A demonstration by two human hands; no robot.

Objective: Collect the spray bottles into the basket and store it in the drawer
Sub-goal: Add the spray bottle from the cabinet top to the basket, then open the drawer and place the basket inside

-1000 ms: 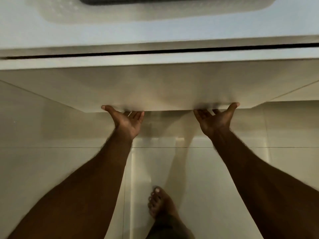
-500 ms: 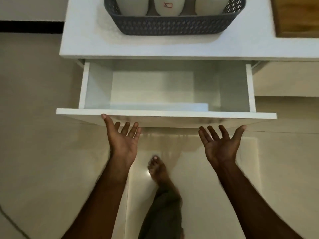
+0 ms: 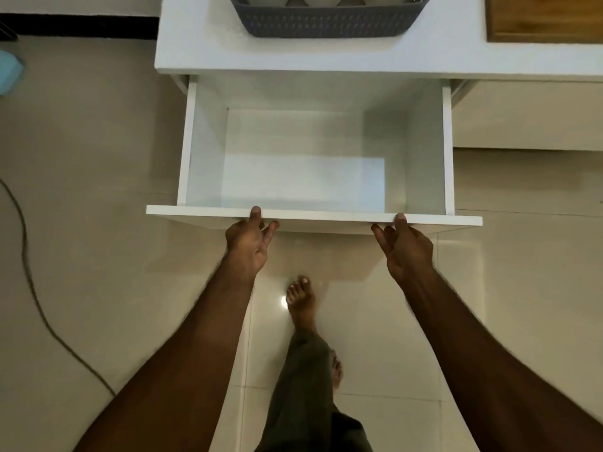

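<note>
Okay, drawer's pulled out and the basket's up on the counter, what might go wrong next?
1. The drawer is pulled far out, held only by both hands' thumbs on its front panel; more pull might tip or unseat it.
2. The basket sits near the counter edge, right above the drawer; a knock might drop it.
3. A bare foot stands under the drawer front.
</note>
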